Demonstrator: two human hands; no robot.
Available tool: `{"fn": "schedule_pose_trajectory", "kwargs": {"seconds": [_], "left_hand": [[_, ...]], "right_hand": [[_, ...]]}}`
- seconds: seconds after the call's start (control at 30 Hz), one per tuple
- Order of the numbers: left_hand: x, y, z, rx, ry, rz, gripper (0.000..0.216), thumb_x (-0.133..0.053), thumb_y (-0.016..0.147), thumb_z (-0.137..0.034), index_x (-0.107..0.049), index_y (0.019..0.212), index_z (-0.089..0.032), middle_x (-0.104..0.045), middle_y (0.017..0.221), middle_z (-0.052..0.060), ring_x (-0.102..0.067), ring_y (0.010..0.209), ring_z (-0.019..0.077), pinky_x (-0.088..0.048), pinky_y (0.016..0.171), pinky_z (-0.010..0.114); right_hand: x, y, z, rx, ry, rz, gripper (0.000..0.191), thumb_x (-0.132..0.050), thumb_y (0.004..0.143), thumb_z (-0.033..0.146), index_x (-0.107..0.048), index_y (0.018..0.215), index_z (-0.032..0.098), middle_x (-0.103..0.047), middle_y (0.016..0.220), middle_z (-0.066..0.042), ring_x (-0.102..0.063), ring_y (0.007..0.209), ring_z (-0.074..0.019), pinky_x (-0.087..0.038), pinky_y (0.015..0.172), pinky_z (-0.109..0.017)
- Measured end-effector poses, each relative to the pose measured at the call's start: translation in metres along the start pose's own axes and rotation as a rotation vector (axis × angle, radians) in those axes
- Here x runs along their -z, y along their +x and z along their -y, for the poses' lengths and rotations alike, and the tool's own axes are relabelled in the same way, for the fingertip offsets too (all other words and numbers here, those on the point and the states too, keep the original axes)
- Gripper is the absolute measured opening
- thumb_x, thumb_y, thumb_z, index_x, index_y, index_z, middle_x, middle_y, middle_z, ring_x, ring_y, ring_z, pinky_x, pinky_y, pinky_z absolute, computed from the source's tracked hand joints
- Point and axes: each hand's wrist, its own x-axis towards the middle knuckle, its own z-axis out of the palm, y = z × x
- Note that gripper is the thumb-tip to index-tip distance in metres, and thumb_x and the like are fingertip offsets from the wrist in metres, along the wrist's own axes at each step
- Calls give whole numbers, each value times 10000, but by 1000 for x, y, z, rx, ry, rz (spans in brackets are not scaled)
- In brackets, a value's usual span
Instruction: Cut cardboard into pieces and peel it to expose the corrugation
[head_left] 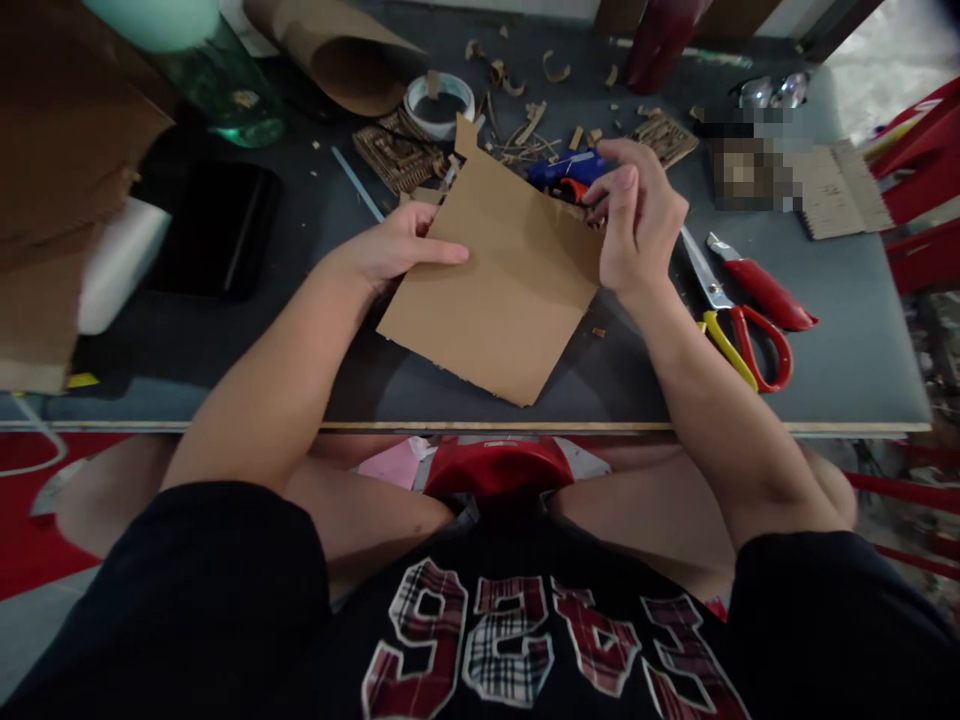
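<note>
The left hand (409, 240) was clamped on a flat, tan cardboard sheet (510, 285), its thumb lying on the top face near the left edge and its other fingers going underneath. The sheet was held at a slant over the near part of a dark grey table (847, 370). The right hand (637, 215) was at the sheet's right corner with fingers bent; whether they touched or pinched the edge could not be told.

Right behind the sheet lay a blue and orange tool (559, 170), partly hidden by the sheet and the right hand. Curled brown cardboard scraps (529, 125) were strewn beyond, and a ridged brown cardboard piece (397, 155) lay beside a white roll of tape (442, 130). Scissors with red and yellow handles (721, 300) sat just beside the right wrist, close to a red-handled cutter (772, 293). Farther right, a pair of glasses (772, 95) rested near the back. To the left were a flat black case (214, 230), a translucent green bottle (225, 90) and a rolled brown cardboard tube (337, 50).
</note>
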Motion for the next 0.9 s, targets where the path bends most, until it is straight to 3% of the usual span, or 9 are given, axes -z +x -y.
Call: {"fn": "schedule_pose_trajectory", "kwargs": {"seconds": [0.23, 0.33, 0.4, 0.47, 0.57, 0.63, 0.67, 0.77, 0.9], "left_hand": [[1, 15, 4, 45, -99, -72, 319, -848, 752, -198, -699, 1024, -124, -749, 946, 104, -680, 1180, 423, -517, 1032, 661], [0, 21, 6, -84, -167, -140, 392, -848, 745, -188, -667, 1092, -173, -758, 1016, 64, -593, 1317, 377, -444, 1142, 625], [1, 23, 6, -169, -171, -175, 421, -865, 723, -224, -656, 1087, -200, -762, 1034, 35, -574, 1326, 361, -399, 1185, 616], [3, 24, 6, -228, -126, -180, 446, -873, 710, -291, -645, 1086, -213, -761, 1051, 24, -574, 1313, 360, -392, 1190, 617], [4, 24, 7, -280, -22, -137, 521, -842, 729, -466, -618, 1110, -191, -746, 1101, 61, -584, 1308, 382, -450, 1132, 618], [3, 24, 8, -317, 34, -104, 597, -798, 742, -587, -599, 1124, -174, -734, 1130, 100, -607, 1285, 400, -496, 1074, 607], [3, 24, 9, -332, 57, -94, 626, -776, 749, -629, -591, 1133, -171, -728, 1143, 116, -621, 1268, 405, -513, 1052, 597], [3, 23, 10, -350, 125, -96, 674, -731, 767, -696, -582, 1167, -175, -717, 1158, 134, -657, 1215, 405, -536, 1019, 583], [6, 22, 7, -373, 218, -129, 686, -650, 827, -729, -580, 1221, -172, -691, 1173, 129, -621, 1266, 420, -504, 1044, 613]], "right_hand": [[-8, -14, -2, 94, -81, -43, 561, -290, 974, 751, -615, 1176, 341, -730, 1025, -50, -648, 902, -230, -522, 889, -442], [16, -3, 23, 160, -194, -71, 457, -383, 975, 700, -610, 1192, 368, -705, 1174, -63, -623, 1027, -235, -523, 910, -415], [47, 9, 46, 126, -397, -99, 405, -376, 1013, 606, -639, 1112, 314, -693, 1145, -105, -623, 1022, -248, -515, 900, -430], [81, 14, 65, -57, -762, 59, 385, -413, 1013, 530, -655, 890, 258, -689, 929, -130, -634, 904, -267, -494, 847, -468], [121, 0, 71, -372, -1271, 568, 401, -608, 900, 531, -618, 701, 184, -650, 791, -138, -637, 866, -311, -459, 759, -459], [134, -18, 59, -543, -1296, 892, 455, -611, 880, 608, -628, 722, 181, -657, 778, -111, -633, 792, -272, -423, 702, -386], [139, -25, 50, -599, -1291, 935, 446, -602, 883, 612, -640, 779, 180, -666, 794, -106, -628, 778, -258, -407, 685, -363], [149, -38, 22, -677, -1281, 843, 462, -551, 895, 654, -660, 920, 205, -675, 811, -94, -605, 746, -243, -374, 652, -337], [167, -36, 1, -756, -1277, 815, 465, -611, 828, 699, -646, 894, 240, -660, 726, -57, -563, 678, -220, -374, 649, -331]]}}
